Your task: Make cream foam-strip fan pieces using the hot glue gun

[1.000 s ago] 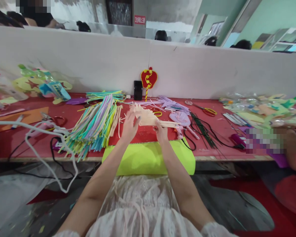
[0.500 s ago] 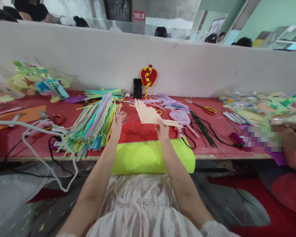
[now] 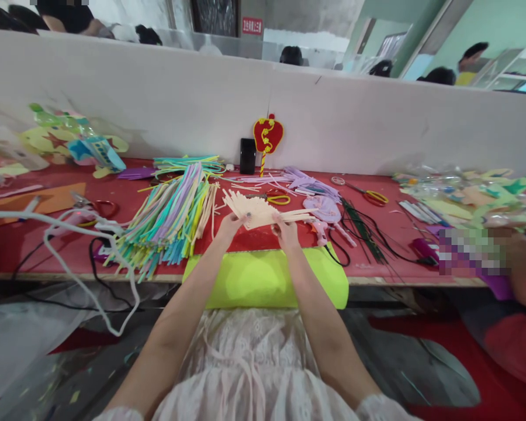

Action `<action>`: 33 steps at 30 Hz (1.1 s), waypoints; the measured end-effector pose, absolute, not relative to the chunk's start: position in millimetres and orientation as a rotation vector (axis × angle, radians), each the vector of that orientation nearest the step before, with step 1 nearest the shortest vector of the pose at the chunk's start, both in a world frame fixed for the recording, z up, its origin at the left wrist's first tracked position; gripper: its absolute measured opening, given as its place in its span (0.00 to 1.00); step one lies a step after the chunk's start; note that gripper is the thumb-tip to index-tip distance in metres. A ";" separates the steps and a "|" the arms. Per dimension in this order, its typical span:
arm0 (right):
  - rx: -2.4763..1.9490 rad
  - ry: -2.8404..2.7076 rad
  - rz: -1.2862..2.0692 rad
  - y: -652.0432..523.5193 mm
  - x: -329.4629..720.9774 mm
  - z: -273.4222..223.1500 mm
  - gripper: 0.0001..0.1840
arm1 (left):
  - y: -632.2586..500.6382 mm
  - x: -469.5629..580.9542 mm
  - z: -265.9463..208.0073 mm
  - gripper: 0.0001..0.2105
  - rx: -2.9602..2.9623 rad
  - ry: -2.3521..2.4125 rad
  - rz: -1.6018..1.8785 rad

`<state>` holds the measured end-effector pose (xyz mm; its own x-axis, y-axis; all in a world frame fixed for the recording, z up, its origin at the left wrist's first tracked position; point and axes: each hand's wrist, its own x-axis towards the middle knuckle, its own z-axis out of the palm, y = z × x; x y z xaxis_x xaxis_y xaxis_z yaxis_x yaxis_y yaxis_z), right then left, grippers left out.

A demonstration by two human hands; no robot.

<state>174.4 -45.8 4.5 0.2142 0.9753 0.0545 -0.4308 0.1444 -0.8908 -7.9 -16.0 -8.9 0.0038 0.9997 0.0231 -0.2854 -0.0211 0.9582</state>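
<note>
Between my two hands is a cream fan-shaped bundle of bent fuzzy sticks, like pipe cleaners [image 3: 258,211]. My left hand [image 3: 230,225] pinches its left lower corner. On the other side my right hand [image 3: 286,230] grips the lower right part, where long straight ends stick out to the right. Left of my left hand lies a big heap of pastel pipe cleaners [image 3: 170,216] in lilac, yellow, green and blue. A lime-green sheet [image 3: 263,280] hangs over the table edge under my wrists. A pink glue gun [image 3: 321,232] lies just right of my right hand.
Scissors with yellow-red handles [image 3: 279,199] lie behind the bundle; another pair [image 3: 374,197] is farther right. A red fan-shaped ornament [image 3: 268,135] and a black phone [image 3: 248,156] lean on the white partition [image 3: 179,105]. A white cable [image 3: 79,292] loops at left. A co-worker's hand [image 3: 515,251] is at right.
My left hand has moved right, from beside the pastel heap onto the cream bundle. The bundle has shifted slightly left and down, and both hands now hold it.
</note>
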 end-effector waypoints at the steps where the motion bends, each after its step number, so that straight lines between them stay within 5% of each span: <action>1: -0.890 -0.792 1.174 -45.7 173.5 4.2 0.18 | -16.0 -4.9 -11.1 0.21 0.990 1.023 1.361; 20: -1.071 -1.293 1.226 -61.8 125.3 -16.3 0.15 | -25.7 9.7 -12.4 0.16 0.782 0.993 1.708; 26: -1.160 -1.403 0.759 -66.5 120.7 -18.7 0.08 | -26.8 11.7 -11.9 0.13 0.671 0.963 1.648; 33: -1.197 -1.458 0.528 -73.4 128.6 -12.8 0.14 | -32.9 20.6 -6.5 0.08 0.522 0.917 1.655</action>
<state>128.6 -73.4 -12.8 0.1364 0.8762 0.4623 0.3775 0.3855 -0.8420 20.6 -32.9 -6.5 -0.2841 0.9510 -0.1217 -0.6077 -0.0804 0.7901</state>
